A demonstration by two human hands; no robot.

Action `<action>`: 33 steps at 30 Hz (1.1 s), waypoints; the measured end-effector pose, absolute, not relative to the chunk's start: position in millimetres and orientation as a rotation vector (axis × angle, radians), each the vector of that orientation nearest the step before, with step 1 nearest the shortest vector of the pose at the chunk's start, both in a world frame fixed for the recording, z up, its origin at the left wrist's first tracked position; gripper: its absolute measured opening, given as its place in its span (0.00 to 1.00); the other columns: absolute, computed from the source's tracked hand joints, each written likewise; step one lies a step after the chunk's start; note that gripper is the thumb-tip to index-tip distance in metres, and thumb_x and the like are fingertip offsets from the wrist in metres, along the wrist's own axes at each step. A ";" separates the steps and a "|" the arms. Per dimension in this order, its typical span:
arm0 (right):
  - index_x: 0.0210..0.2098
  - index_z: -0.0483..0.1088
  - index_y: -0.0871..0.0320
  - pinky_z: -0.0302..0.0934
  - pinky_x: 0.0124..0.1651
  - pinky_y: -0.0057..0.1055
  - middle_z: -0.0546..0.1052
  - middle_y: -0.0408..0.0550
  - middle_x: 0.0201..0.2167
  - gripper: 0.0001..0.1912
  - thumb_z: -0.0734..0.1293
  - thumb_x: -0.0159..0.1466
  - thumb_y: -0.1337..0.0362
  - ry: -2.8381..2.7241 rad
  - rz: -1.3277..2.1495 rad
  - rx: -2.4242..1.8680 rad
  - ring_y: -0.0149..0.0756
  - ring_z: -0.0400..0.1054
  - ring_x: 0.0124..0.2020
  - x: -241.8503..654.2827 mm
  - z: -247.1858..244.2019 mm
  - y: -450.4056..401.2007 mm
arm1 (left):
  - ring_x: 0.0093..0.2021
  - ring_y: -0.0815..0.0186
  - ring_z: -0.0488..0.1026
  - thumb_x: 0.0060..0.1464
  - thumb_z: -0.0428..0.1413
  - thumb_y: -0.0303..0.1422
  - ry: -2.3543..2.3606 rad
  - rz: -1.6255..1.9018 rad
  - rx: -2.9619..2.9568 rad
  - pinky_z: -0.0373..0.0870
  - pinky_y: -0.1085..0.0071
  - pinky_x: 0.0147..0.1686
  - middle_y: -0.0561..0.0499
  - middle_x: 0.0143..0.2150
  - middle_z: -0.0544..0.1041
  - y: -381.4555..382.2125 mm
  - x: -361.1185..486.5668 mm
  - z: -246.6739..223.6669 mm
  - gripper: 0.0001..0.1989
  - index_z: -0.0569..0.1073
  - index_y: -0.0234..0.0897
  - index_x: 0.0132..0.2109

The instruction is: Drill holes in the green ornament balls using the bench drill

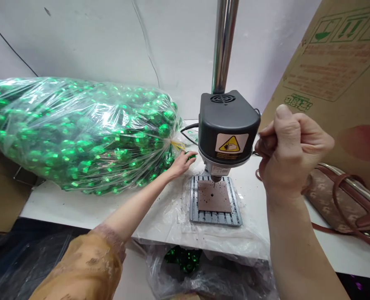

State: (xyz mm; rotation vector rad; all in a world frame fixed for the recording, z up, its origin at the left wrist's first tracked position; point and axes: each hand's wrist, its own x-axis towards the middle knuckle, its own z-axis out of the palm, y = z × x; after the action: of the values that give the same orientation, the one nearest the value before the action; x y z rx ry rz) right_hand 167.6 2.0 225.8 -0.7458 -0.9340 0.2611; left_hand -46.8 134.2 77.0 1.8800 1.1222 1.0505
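My left hand (183,163) is beside the tied neck of a clear bag of shiny green pieces (110,137), its fingers curled round a small green piece (191,155). To the right of a small black drill press (228,121), my right hand (289,146) is closed at the height of the motor housing; what its fingers grip, if anything, is hidden. Below the drill chuck, a brown square plate (212,204) with a small dark hole lies on the grey slotted base (216,218). Dark crumbs are scattered over the plate and base.
A large cardboard box (334,91) leans at the right, with a brown patterned bag (337,200) and its strap before it. Under the table's front edge hangs a plastic bag (228,275) near green pieces (185,259). Another box (0,191) stands at the left.
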 end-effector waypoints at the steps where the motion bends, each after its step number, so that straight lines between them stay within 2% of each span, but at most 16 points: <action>1: 0.20 0.69 0.56 0.47 0.19 0.28 0.61 0.34 0.12 0.19 0.70 0.65 0.56 -0.930 0.261 -0.744 0.20 0.53 0.13 167.4 225.9 2.1 | 0.46 0.58 0.79 0.60 0.65 0.42 1.073 1.027 1.770 0.79 0.57 0.52 0.46 0.48 0.78 122.7 -53.8 75.7 0.18 0.77 0.42 0.55; 5: 0.19 0.68 0.56 0.45 0.18 0.28 0.59 0.34 0.12 0.20 0.70 0.65 0.57 -0.922 0.277 -0.729 0.20 0.51 0.13 166.7 226.7 2.4 | 0.36 0.63 0.82 0.55 0.68 0.47 0.881 0.961 1.248 0.81 0.60 0.43 0.49 0.47 0.79 71.6 -68.1 67.2 0.33 0.67 0.45 0.63; 9: 0.20 0.67 0.56 0.44 0.19 0.29 0.59 0.34 0.13 0.19 0.69 0.65 0.58 -0.936 0.288 -0.721 0.21 0.50 0.14 167.1 227.2 2.4 | 0.34 0.61 0.82 0.53 0.68 0.54 0.941 0.919 1.150 0.77 0.65 0.36 0.45 0.44 0.82 37.8 -56.6 51.9 0.36 0.68 0.39 0.59; 12: 0.20 0.66 0.55 0.44 0.20 0.29 0.58 0.34 0.13 0.20 0.68 0.66 0.57 -0.956 0.285 -0.730 0.21 0.50 0.15 167.9 227.0 2.7 | 0.46 0.59 0.80 0.50 0.70 0.54 1.026 1.053 1.283 0.76 0.64 0.47 0.43 0.48 0.82 29.6 -42.1 38.0 0.33 0.73 0.37 0.53; 15: 0.21 0.65 0.54 0.45 0.21 0.31 0.57 0.34 0.14 0.21 0.68 0.67 0.52 -0.994 0.270 -0.759 0.22 0.49 0.15 169.1 226.4 3.6 | 0.55 0.57 0.77 0.50 0.69 0.54 1.032 1.129 1.386 0.71 0.61 0.59 0.44 0.52 0.80 29.1 -32.0 26.1 0.32 0.74 0.37 0.53; 18: 0.21 0.65 0.52 0.46 0.21 0.32 0.56 0.34 0.15 0.22 0.68 0.67 0.49 -1.009 0.270 -0.781 0.23 0.49 0.16 170.3 225.8 4.9 | 0.55 0.57 0.76 0.53 0.68 0.53 1.009 1.097 1.422 0.70 0.60 0.60 0.44 0.53 0.79 29.1 -26.1 17.3 0.30 0.72 0.39 0.55; 22: 0.21 0.64 0.53 0.46 0.23 0.31 0.56 0.35 0.15 0.23 0.69 0.67 0.49 -0.994 0.266 -0.780 0.23 0.49 0.17 170.8 225.2 6.6 | 0.56 0.57 0.75 0.57 0.66 0.50 0.987 1.055 1.503 0.70 0.60 0.61 0.45 0.54 0.77 26.9 -19.0 10.3 0.27 0.72 0.40 0.56; 28: 0.21 0.63 0.53 0.47 0.25 0.32 0.55 0.35 0.16 0.24 0.67 0.68 0.48 -1.032 0.238 -0.761 0.24 0.49 0.18 170.9 223.9 7.5 | 0.60 0.51 0.74 0.54 0.69 0.46 1.074 1.014 1.635 0.68 0.56 0.64 0.45 0.53 0.78 25.4 -13.2 9.8 0.25 0.76 0.41 0.55; 30: 0.21 0.64 0.53 0.48 0.26 0.32 0.56 0.36 0.16 0.24 0.67 0.68 0.48 -1.026 0.244 -0.758 0.24 0.49 0.18 171.1 223.3 7.7 | 0.66 0.46 0.70 0.52 0.71 0.45 1.095 1.008 1.667 0.64 0.52 0.68 0.44 0.55 0.79 24.2 -12.0 10.8 0.26 0.77 0.42 0.55; 33: 0.22 0.64 0.53 0.47 0.25 0.32 0.55 0.36 0.17 0.24 0.67 0.68 0.47 -1.033 0.241 -0.757 0.24 0.49 0.19 171.4 222.4 8.2 | 0.76 0.41 0.58 0.50 0.73 0.41 1.135 0.979 1.757 0.50 0.43 0.75 0.44 0.59 0.79 20.9 -8.6 12.6 0.27 0.77 0.44 0.55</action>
State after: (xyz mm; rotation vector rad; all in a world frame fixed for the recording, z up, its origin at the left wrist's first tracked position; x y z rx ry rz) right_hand 171.4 8.2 222.4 -0.7571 -1.0335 0.2409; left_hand -8.6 20.9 12.6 1.7566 1.1353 0.9790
